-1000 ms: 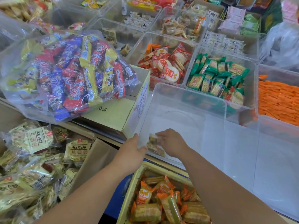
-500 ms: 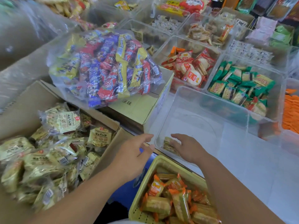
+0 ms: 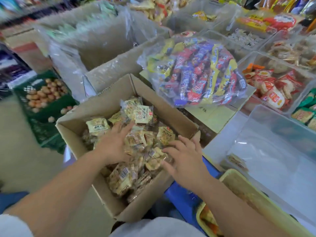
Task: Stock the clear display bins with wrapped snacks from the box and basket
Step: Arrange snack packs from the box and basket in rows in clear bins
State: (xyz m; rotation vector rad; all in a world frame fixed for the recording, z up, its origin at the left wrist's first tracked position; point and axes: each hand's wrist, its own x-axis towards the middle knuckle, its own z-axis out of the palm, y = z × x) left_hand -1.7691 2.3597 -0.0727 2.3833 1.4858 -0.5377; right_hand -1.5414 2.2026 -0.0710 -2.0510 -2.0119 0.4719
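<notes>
A brown cardboard box [image 3: 109, 98] in front of me holds several pale wrapped snacks [image 3: 140, 115]. My left hand [image 3: 116, 144] lies flat on the pile, fingers spread. My right hand [image 3: 186, 158] hovers over the box's right side, fingers apart, touching the wrappers. A big clear bin [image 3: 266, 134] at the right holds a single wrapped snack [image 3: 236, 160] near its front corner. A yellow basket [image 3: 239, 183] with orange-wrapped snacks sits at the lower right, partly hidden by my right forearm.
A clear bag of red, blue and yellow bars [image 3: 196, 72] rests on a closed carton behind the box. Clear bins with red packs [image 3: 273, 86] and green packs [image 3: 306, 113] stand at the right. A green crate [image 3: 42, 98] sits on the floor at the left.
Both hands left the clear bin and moved left onto the snacks in the cardboard box. One snack stays in the bin. The view has swung left.
</notes>
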